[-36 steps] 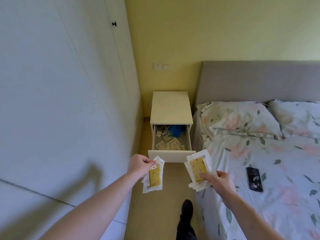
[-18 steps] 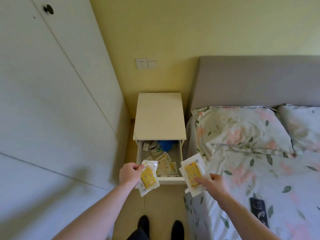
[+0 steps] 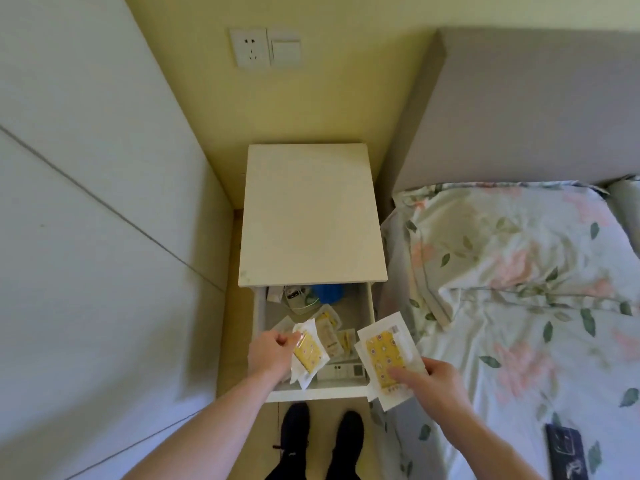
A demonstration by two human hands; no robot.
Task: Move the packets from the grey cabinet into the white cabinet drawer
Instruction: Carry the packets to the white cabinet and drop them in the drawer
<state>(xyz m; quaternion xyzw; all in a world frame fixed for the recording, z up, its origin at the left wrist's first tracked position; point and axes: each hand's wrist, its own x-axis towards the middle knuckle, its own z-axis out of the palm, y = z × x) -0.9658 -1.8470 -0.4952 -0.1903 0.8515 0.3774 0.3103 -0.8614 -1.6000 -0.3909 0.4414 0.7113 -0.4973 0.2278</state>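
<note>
The white cabinet (image 3: 311, 216) stands against the yellow wall with its drawer (image 3: 318, 392) pulled out toward me. My left hand (image 3: 272, 355) pinches a clear packet with a yellow insert (image 3: 308, 351) over the drawer's left half. My right hand (image 3: 433, 381) holds a larger yellow packet (image 3: 384, 351) above the drawer's right front corner. Several more packets (image 3: 332, 332) lie inside the drawer. The grey cabinet is out of view.
A blue object (image 3: 327, 293) and cables sit at the drawer's back, a white remote-like bar (image 3: 341, 368) near its front. A bed (image 3: 519, 306) with floral bedding lies at right, a dark phone (image 3: 566, 452) on it. White wardrobe doors (image 3: 86, 237) run along the left. My feet (image 3: 318, 434) stand below the drawer.
I have stepped up to the white cabinet. Both hands carried their packets forward and now hover over the open drawer, the left one lower and further in.
</note>
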